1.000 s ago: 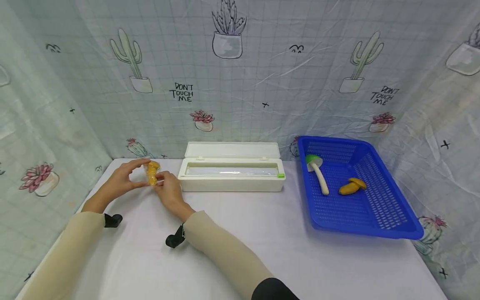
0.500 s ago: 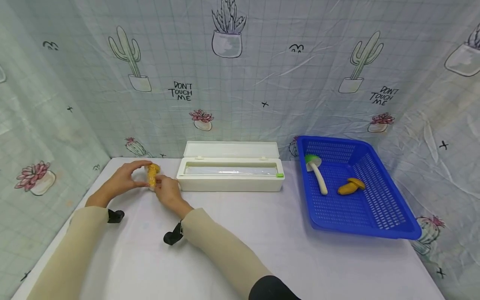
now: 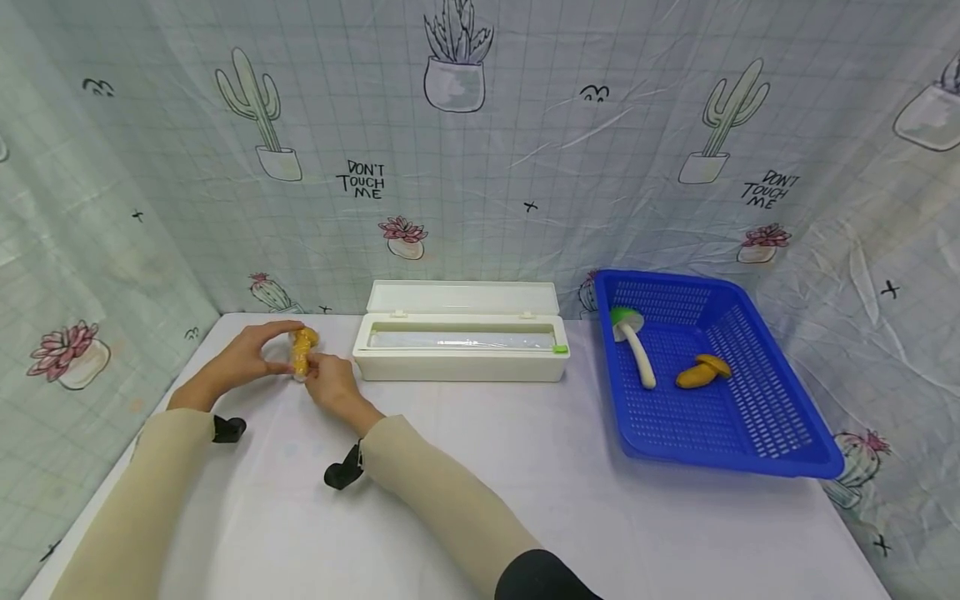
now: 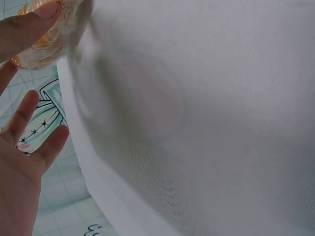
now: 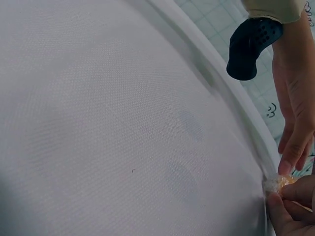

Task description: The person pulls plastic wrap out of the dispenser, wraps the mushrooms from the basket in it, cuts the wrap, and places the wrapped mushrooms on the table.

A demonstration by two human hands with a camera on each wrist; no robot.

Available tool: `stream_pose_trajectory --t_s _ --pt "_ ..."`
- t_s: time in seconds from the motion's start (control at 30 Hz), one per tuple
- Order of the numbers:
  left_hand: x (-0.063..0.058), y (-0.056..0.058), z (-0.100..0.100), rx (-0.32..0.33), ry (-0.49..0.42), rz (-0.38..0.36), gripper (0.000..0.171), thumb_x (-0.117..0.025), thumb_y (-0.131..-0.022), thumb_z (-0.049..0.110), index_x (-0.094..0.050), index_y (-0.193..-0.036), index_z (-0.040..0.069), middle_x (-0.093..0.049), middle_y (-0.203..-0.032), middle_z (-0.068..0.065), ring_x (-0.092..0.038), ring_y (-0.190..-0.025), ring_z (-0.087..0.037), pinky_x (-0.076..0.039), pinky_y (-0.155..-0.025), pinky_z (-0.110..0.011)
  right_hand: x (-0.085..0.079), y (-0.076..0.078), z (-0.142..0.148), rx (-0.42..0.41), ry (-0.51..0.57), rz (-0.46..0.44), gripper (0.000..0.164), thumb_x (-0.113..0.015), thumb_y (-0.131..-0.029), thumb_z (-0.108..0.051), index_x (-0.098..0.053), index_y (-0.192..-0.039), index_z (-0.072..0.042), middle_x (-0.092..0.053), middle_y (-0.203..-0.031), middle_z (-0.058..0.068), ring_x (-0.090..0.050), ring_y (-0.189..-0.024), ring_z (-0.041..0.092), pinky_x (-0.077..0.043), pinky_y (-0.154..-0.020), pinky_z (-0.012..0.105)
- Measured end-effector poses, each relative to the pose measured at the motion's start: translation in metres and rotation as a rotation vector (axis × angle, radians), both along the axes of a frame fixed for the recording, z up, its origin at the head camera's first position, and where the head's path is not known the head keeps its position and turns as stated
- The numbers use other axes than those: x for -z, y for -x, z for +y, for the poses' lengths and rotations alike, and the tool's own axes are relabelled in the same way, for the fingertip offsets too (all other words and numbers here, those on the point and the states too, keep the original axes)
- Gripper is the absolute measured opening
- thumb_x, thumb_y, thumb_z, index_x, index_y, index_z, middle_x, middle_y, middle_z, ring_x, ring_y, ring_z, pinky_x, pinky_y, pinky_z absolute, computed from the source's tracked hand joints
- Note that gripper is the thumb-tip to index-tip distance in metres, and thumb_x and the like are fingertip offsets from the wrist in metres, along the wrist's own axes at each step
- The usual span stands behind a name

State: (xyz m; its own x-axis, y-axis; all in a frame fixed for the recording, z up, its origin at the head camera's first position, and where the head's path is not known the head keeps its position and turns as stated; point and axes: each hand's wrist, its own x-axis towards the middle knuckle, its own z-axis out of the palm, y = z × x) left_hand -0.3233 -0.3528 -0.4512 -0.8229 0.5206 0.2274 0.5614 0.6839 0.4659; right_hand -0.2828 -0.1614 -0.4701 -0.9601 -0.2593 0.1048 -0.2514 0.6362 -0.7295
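At the far left corner of the table, both hands hold a yellow mushroom (image 3: 302,345) wrapped in clear film. My left hand (image 3: 238,362) spans it between thumb and index finger, and in the left wrist view the other fingers are spread away from the wrapped mushroom (image 4: 43,53). My right hand (image 3: 335,386) pinches the mushroom's lower right side with its fingertips. In the right wrist view, crinkled film (image 5: 272,185) shows at the end of the mushroom between the two hands, and most of the mushroom is hidden by fingers.
Right of the hands stands a white cling film dispenser (image 3: 457,370), its lid raised and a green slider (image 3: 560,349) at the right end. A blue basket (image 3: 738,467) on the right holds a green-capped mushroom (image 3: 638,357) and another yellow mushroom (image 3: 696,377). A printed curtain (image 3: 480,167) hangs behind.
My right hand has shifted very slightly left along with the wrapped mushroom. The grip of both hands looks the same, and the dispenser and basket have stayed in place.
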Motion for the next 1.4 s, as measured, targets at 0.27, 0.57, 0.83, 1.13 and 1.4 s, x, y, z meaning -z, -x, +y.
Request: stream_pose_trajectory --t_s 0.27,0.57,0.83,1.13,1.4 --pt "-0.001 -0.002 0.004 0.0 0.028 -0.029 0.076 -0.088 -0.075 0.005 -0.051 -0.141 -0.006 -0.051 -0.143 -0.032 -0.043 -0.131 -0.054 -0.031 -0.104 -0.075 -0.005 -0.004 0.003 -0.018 -0.039 -0.042 0.039 -0.069 -0.094 -0.006 -0.068 -0.133 -0.009 -0.074 -0.099 -0.005 -0.05 -0.072 0.0 -0.038 -0.059 0.008" --pt "-0.005 -0.006 0.008 -0.049 0.056 -0.063 0.082 -0.086 -0.08 0.008 -0.042 -0.148 -0.005 -0.043 -0.149 -0.034 -0.034 -0.136 -0.057 -0.024 -0.107 -0.077 -0.011 -0.009 0.014 -0.141 -0.121 -0.057 0.045 -0.067 -0.098 -0.015 -0.059 -0.141 -0.006 -0.069 -0.09 -0.001 -0.052 -0.067 0.006 -0.039 -0.056 0.014" --pt "-0.01 -0.011 0.007 -0.009 0.01 0.019 0.074 -0.081 -0.084 0.003 -0.044 -0.147 -0.004 -0.045 -0.148 -0.033 -0.038 -0.134 -0.058 -0.032 -0.102 -0.076 -0.029 -0.027 0.041 -0.309 -0.219 0.002 0.05 -0.066 -0.097 -0.015 -0.054 -0.145 -0.008 -0.071 -0.12 0.002 -0.057 -0.082 0.003 -0.045 -0.068 0.012" --pt "-0.023 -0.034 0.017 -0.078 0.058 0.011 0.061 -0.073 -0.092 0.006 -0.045 -0.146 -0.001 -0.044 -0.149 -0.03 -0.041 -0.131 -0.052 -0.045 -0.094 -0.071 -0.046 -0.049 0.089 -0.407 -0.196 0.094 0.045 -0.061 -0.099 -0.011 -0.056 -0.144 -0.009 -0.063 -0.139 0.006 -0.061 -0.122 0.009 -0.048 -0.093 0.014" --pt "-0.032 -0.06 0.039 -0.113 0.044 0.032 0.059 -0.073 -0.092 0.002 -0.048 -0.145 0.001 -0.044 -0.149 -0.028 -0.038 -0.135 -0.053 -0.036 -0.102 -0.074 -0.052 -0.072 0.13 -0.424 -0.12 0.138 0.045 -0.056 -0.103 -0.01 -0.052 -0.147 -0.009 -0.057 -0.146 0.004 -0.058 -0.127 0.01 -0.049 -0.091 0.011"
